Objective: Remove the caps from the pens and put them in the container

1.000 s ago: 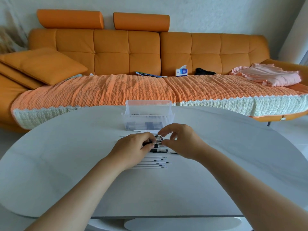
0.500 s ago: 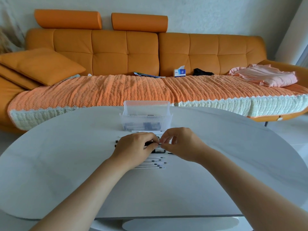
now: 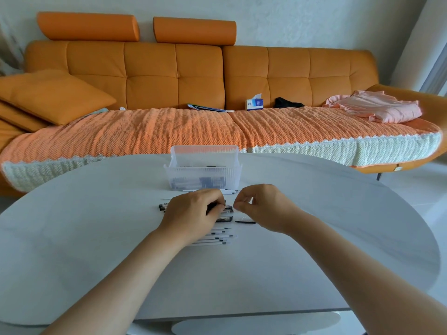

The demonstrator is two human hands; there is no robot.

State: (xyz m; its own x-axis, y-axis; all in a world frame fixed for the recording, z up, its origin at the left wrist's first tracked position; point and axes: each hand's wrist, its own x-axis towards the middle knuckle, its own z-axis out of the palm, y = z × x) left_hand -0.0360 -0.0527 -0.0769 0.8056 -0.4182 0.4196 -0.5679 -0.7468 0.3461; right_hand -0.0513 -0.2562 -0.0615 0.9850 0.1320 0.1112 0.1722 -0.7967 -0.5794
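Note:
My left hand (image 3: 193, 213) grips a bundle of pens (image 3: 162, 207) lying across the white table (image 3: 96, 238); their dark ends stick out on both sides of my fist. My right hand (image 3: 262, 204) hovers just right of the bundle. Its thumb and forefinger are pinched together on a small pen cap (image 3: 236, 206) that barely shows. The clear ribbed container (image 3: 203, 168) stands right behind my hands, with dark pieces at its bottom. Several thin white pens (image 3: 219, 238) lie in a row under my left wrist.
A short black piece (image 3: 245, 222) lies on the table below my right hand. Two pens (image 3: 228, 191) rest against the container's front. Behind the table is an orange sofa (image 3: 169, 76) with a cushion, a tissue box (image 3: 254, 103) and pink cloth (image 3: 377, 110).
My right hand met the pen ends held by my left hand, then drew away to the right with its fingertips pinched. The left hand stayed on the bundle.

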